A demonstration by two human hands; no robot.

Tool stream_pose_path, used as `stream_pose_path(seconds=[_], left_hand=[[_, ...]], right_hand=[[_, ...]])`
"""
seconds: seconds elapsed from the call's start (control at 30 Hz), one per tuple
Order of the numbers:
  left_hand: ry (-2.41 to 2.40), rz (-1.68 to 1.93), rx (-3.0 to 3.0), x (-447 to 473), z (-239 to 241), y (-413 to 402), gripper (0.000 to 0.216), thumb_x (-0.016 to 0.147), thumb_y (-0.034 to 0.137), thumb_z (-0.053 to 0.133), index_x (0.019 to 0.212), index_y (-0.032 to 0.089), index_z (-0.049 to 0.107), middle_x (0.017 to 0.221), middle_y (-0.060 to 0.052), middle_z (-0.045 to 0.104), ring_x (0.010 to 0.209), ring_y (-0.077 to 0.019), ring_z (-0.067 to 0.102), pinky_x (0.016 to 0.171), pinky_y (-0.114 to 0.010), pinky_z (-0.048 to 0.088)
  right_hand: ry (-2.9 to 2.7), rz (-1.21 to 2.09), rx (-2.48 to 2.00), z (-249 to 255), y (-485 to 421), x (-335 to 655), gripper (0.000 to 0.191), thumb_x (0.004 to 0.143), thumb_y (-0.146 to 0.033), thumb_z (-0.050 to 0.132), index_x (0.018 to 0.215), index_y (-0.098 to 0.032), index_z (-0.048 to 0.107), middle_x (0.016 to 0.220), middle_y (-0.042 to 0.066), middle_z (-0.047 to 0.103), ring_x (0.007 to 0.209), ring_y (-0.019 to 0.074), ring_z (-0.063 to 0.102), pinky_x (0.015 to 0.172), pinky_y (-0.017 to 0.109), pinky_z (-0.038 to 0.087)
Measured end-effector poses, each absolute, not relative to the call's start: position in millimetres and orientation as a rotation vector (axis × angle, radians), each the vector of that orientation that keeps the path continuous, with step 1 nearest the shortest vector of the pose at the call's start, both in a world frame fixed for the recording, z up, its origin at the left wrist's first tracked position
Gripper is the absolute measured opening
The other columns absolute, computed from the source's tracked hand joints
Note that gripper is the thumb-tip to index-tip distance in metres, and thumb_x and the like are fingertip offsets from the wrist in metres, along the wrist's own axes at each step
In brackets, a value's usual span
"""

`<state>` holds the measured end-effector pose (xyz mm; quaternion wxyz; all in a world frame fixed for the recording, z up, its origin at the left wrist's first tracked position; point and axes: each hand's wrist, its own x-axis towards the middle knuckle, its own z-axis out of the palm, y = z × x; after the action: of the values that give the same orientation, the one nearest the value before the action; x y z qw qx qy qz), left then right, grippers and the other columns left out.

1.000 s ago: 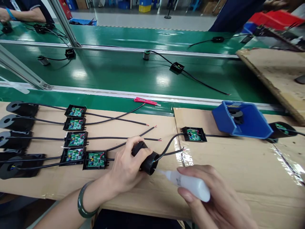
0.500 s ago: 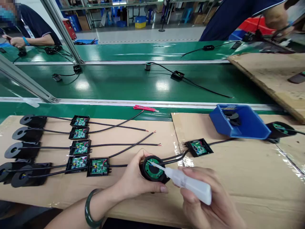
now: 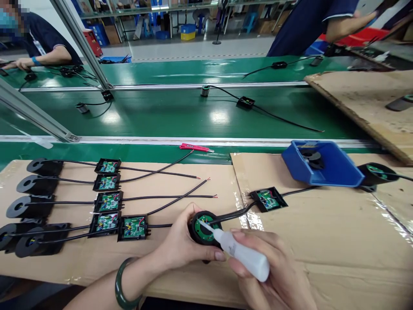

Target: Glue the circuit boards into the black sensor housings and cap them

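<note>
My left hand (image 3: 183,241) is wrapped around a black round housing (image 3: 192,230) with a green ring-shaped circuit board (image 3: 202,234) in its open face. In my right hand (image 3: 267,262) is a translucent white squeeze bottle (image 3: 247,256), tilted so that its thin nozzle points at the board. The nozzle tip is over or on the board; I cannot tell whether it touches. A black cable links the housing to an open black box with a circuit board (image 3: 269,199) lying to the right.
Several black cylindrical housings (image 3: 35,204) with cables and boxed boards (image 3: 134,227) lie on cardboard at left. A blue bin (image 3: 322,165) holds black parts, with another housing (image 3: 377,174) beside it. A pink utility knife (image 3: 195,148) lies near the green conveyor (image 3: 167,114). Two people work beyond.
The squeeze bottle and my right hand have shifted left, and the housing has turned slightly. Parts on the green conveyor have moved a little right. Both people's arms have changed position.
</note>
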<state>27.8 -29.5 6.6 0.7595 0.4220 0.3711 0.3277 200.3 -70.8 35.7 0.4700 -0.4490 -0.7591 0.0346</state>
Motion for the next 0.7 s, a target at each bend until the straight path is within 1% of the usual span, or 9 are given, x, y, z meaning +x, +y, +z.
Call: stream_pose_path(seconds=[0.13,0.3,0.43,0.5,0.6,0.7], left_hand=[[0.813,0.706,0.92,28.1,7.1,-28.6,0.057,0.05,0.023,0.089,0.088,0.017,0.048,0.082,0.0,0.059,0.071,-0.0133,0.055,0.061,-0.023,0.042],[0.823,0.712,0.936,28.3,6.7,-28.3,0.057,0.049,0.025,0.09,0.089,0.017,0.05,0.084,0.0,0.059,0.073,-0.0136,0.053,0.063,-0.023,0.042],[0.852,0.717,0.964,27.8,5.7,-27.8,0.057,0.051,0.026,0.09,0.093,0.017,0.053,0.085,0.0,0.059,0.075,-0.0144,0.054,0.064,-0.024,0.043],[0.854,0.722,0.973,27.2,5.0,-27.8,0.058,0.051,0.027,0.09,0.095,0.017,0.053,0.088,-0.001,0.06,0.077,-0.0158,0.056,0.067,-0.025,0.044],[0.86,0.741,1.008,24.6,2.8,-28.7,0.061,0.051,0.028,0.091,0.096,0.018,0.051,0.097,-0.003,0.06,0.085,-0.0177,0.057,0.073,-0.026,0.045],[0.827,0.778,1.086,20.8,0.0,-29.6,0.061,0.061,0.031,0.086,0.11,0.019,0.051,0.112,-0.007,0.057,0.096,-0.0207,0.056,0.082,-0.029,0.045]], right_hand=[[-1.782,0.154,-1.057,32.4,-70.9,195.3,0.024,0.09,-0.025,0.059,0.112,-0.015,0.058,0.085,0.009,0.068,0.07,0.0197,0.066,0.052,0.03,0.055],[-1.854,0.089,-1.078,37.1,-67.3,196.5,0.021,0.09,-0.025,0.058,0.111,-0.02,0.058,0.082,0.006,0.069,0.067,0.0188,0.067,0.051,0.029,0.055],[-1.886,-0.043,-1.077,38.1,-67.4,197.4,0.02,0.091,-0.019,0.058,0.11,-0.015,0.058,0.086,0.007,0.069,0.072,0.0156,0.066,0.058,0.025,0.057],[-1.896,-0.035,-1.056,34.6,-69.9,199.4,0.022,0.089,-0.018,0.061,0.111,-0.014,0.059,0.088,0.008,0.068,0.076,0.0155,0.065,0.061,0.024,0.057],[-1.604,0.093,-1.017,27.6,-71.7,204.7,0.024,0.088,-0.023,0.062,0.111,-0.017,0.062,0.087,0.007,0.064,0.078,0.0179,0.063,0.057,0.028,0.056],[-1.103,0.328,-0.973,25.1,-60.9,215.6,0.017,0.089,-0.028,0.061,0.105,-0.022,0.066,0.091,0.006,0.061,0.077,0.0184,0.063,0.052,0.029,0.055]])
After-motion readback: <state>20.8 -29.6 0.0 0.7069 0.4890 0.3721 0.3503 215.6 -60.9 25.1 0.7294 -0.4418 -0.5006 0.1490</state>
